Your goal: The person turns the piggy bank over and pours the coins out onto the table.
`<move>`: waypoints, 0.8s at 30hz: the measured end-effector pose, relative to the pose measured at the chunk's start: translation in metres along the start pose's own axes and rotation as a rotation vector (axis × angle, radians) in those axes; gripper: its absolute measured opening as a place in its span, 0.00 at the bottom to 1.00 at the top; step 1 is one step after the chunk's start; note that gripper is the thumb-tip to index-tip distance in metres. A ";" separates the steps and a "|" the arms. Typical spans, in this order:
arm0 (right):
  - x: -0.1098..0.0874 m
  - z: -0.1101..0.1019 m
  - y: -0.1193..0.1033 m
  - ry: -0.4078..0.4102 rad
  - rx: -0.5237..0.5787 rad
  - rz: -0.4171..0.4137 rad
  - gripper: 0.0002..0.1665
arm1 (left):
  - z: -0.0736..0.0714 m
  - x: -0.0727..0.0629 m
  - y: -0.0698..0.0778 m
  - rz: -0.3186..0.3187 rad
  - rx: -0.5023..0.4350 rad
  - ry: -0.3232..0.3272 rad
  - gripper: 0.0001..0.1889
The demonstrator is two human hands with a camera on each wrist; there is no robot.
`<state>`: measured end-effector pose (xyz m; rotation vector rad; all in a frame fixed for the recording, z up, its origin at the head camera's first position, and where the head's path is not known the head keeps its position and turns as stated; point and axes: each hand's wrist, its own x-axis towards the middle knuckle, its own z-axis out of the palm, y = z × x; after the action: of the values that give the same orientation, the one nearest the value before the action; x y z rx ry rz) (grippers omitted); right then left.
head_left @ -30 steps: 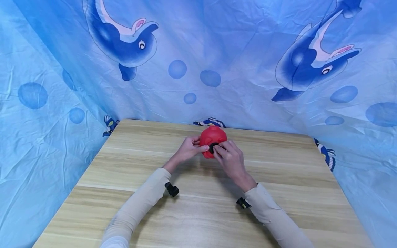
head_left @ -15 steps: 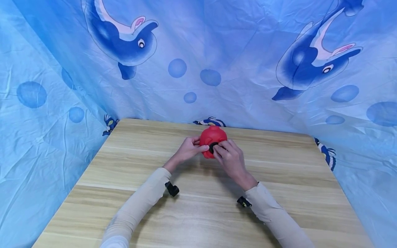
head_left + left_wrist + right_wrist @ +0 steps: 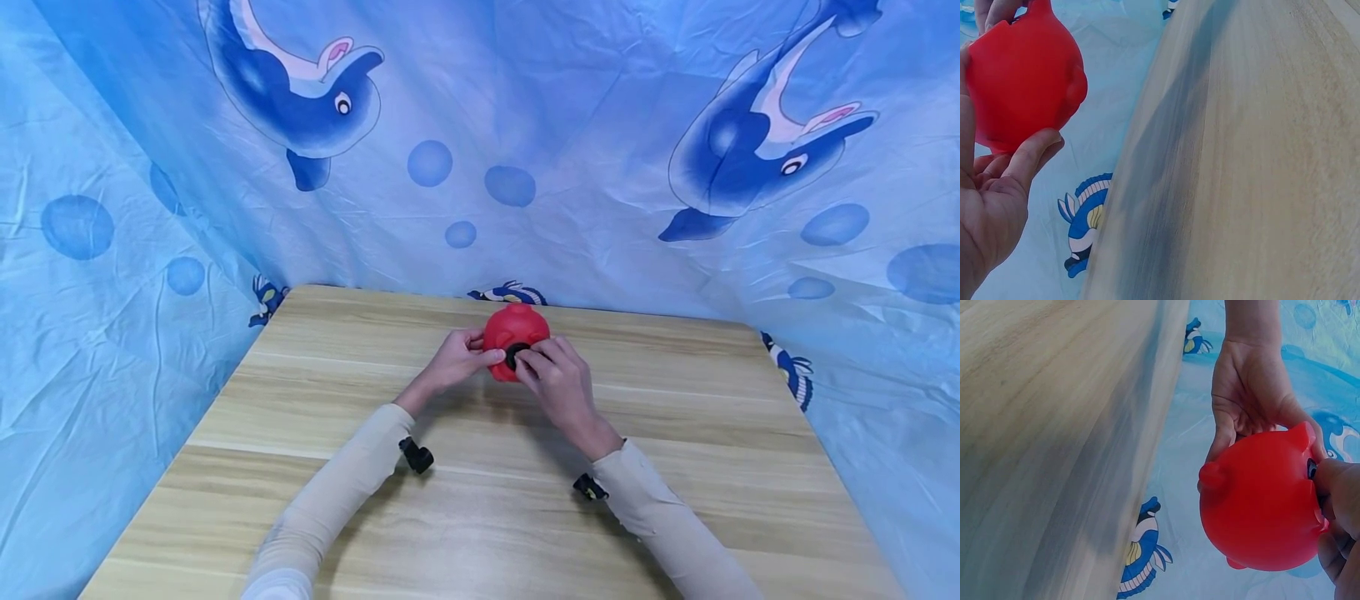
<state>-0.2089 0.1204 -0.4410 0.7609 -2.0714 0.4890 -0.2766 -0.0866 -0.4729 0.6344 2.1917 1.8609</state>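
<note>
While my left hand (image 3: 453, 360) grips the red toy (image 3: 510, 323) over the table's (image 3: 480, 517) far half, seemingly to steady it, my right hand (image 3: 562, 385) pinches the black disc (image 3: 512, 358), which I judge faces me for easy reach.

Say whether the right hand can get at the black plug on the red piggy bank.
Likely yes: the right hand is at the black plug; the left hand, holding the red piggy bank, leaves that approach free.

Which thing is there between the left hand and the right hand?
The red object, with a black piece on its near side; the head view shows this.
</note>
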 end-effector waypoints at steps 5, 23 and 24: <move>0.001 -0.002 0.000 -0.017 0.000 0.013 0.07 | -0.001 0.001 -0.001 -0.002 0.002 0.005 0.26; 0.007 -0.017 0.000 -0.018 0.045 0.061 0.08 | -0.002 0.002 -0.005 0.002 0.001 0.006 0.26; 0.008 -0.019 0.001 -0.009 0.047 0.060 0.09 | -0.001 0.002 -0.005 0.003 -0.001 0.006 0.26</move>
<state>-0.2018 0.1293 -0.4236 0.7308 -2.1026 0.5707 -0.2801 -0.0874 -0.4770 0.6331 2.1949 1.8669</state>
